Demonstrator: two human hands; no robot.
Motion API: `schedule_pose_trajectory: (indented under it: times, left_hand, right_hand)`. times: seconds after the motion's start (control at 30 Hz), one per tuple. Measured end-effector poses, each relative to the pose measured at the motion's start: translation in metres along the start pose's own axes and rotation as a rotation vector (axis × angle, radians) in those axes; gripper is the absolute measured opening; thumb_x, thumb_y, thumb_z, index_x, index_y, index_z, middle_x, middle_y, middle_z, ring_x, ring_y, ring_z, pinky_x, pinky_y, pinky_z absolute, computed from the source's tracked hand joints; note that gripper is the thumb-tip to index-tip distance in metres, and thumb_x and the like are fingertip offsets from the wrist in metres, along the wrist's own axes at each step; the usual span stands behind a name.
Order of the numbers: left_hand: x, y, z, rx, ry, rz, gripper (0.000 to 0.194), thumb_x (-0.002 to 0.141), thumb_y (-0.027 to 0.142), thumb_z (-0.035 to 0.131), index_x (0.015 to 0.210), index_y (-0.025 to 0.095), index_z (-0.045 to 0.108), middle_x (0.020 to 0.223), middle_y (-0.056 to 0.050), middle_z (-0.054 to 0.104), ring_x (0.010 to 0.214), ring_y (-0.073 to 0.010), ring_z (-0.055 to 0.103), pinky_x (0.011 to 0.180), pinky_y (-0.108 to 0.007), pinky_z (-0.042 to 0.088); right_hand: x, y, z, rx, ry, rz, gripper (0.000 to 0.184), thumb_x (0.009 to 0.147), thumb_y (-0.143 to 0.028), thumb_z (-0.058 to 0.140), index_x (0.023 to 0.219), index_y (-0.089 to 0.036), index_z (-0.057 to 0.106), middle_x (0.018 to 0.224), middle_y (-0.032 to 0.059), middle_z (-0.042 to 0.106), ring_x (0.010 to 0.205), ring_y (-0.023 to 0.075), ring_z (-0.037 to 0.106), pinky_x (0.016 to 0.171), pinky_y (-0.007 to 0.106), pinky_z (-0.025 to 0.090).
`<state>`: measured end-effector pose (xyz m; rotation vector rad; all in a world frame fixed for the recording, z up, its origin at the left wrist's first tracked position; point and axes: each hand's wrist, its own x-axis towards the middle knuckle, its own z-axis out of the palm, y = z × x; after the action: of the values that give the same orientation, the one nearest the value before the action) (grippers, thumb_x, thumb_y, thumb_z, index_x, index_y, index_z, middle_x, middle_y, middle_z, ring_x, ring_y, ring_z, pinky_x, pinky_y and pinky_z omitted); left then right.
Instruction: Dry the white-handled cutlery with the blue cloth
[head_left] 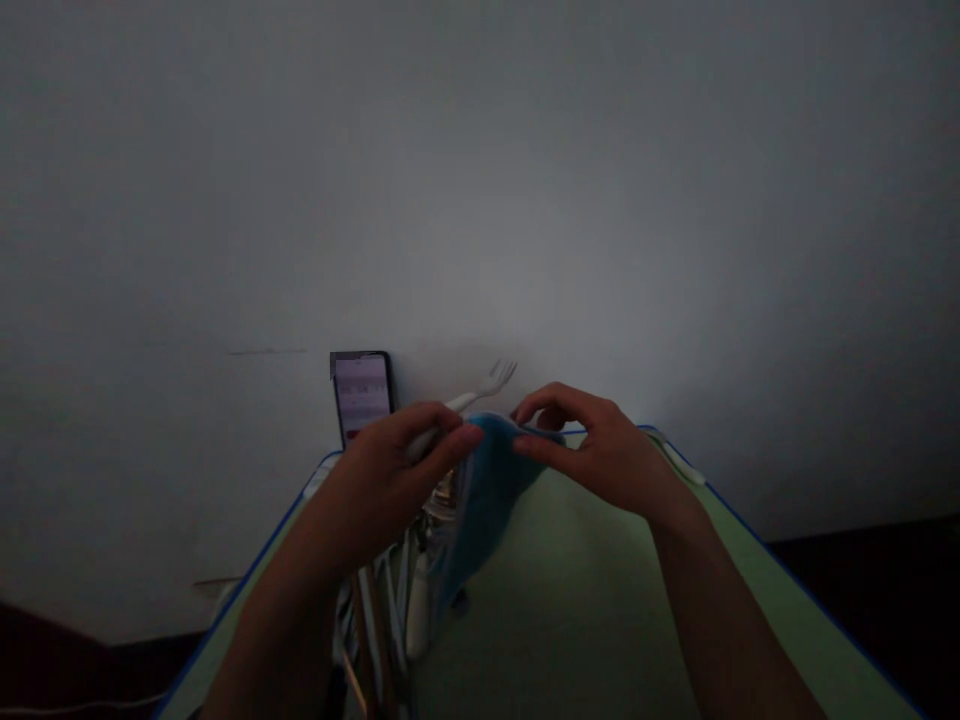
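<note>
My left hand (409,460) is closed on a fork (495,380) with a white handle, its tines pointing up and to the right. Thumb and fingers of that hand also pinch the left corner of a blue cloth (491,500). My right hand (585,435) pinches the cloth's upper edge farther right. Between the two hands the cloth hangs down in a fold over the table. Below my left hand lies a pile of cutlery (390,600), partly hidden by my forearm and the cloth.
A green table (585,600) with a blue edge stands against a grey wall (525,200). A phone (364,395) with a lit screen leans upright on the wall at the back left. Something with a white handle (681,460) lies by the right edge. The room is dim.
</note>
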<state>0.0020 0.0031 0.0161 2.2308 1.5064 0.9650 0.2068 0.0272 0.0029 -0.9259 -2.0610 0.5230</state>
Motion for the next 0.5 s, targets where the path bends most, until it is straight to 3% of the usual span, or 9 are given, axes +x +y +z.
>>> schedule_pose_trajectory:
  times: [0.13, 0.4, 0.5]
  left_hand:
    - [0.001, 0.006, 0.0, -0.04, -0.02, 0.002, 0.03, 0.082, 0.044, 0.05, 0.068, 0.018, 0.056, 0.058, 0.005, 0.05, 0.055, -0.0113, 0.048, 0.053, -0.022, 0.037]
    - [0.001, 0.001, 0.001, -0.155, -0.04, 0.001, 0.028, 0.083, 0.042, 0.048, 0.07, 0.019, 0.058, 0.052, 0.006, 0.045, 0.047, -0.0103, 0.042, 0.047, -0.021, 0.034]
    - [0.0, -0.002, 0.0, -0.207, -0.034, -0.031, 0.028, 0.084, 0.042, 0.047, 0.074, 0.02, 0.06, 0.049, 0.006, 0.044, 0.044, -0.01, 0.039, 0.043, -0.021, 0.032]
  right_hand:
    - [0.001, -0.001, 0.003, 0.056, -0.044, -0.031, 0.017, 0.078, -0.028, 0.063, 0.093, -0.02, 0.06, 0.089, -0.0004, 0.062, 0.084, 0.0129, 0.057, 0.076, 0.027, 0.043]
    - [0.002, 0.008, 0.0, 0.156, 0.058, -0.026, 0.007, 0.082, -0.025, 0.058, 0.087, -0.02, 0.06, 0.082, -0.0019, 0.063, 0.078, 0.0112, 0.058, 0.07, 0.024, 0.044]
    - [0.0, 0.011, -0.004, 0.187, -0.008, -0.053, 0.009, 0.082, -0.025, 0.058, 0.089, -0.02, 0.062, 0.088, -0.0002, 0.065, 0.085, 0.0129, 0.058, 0.077, 0.027, 0.044]
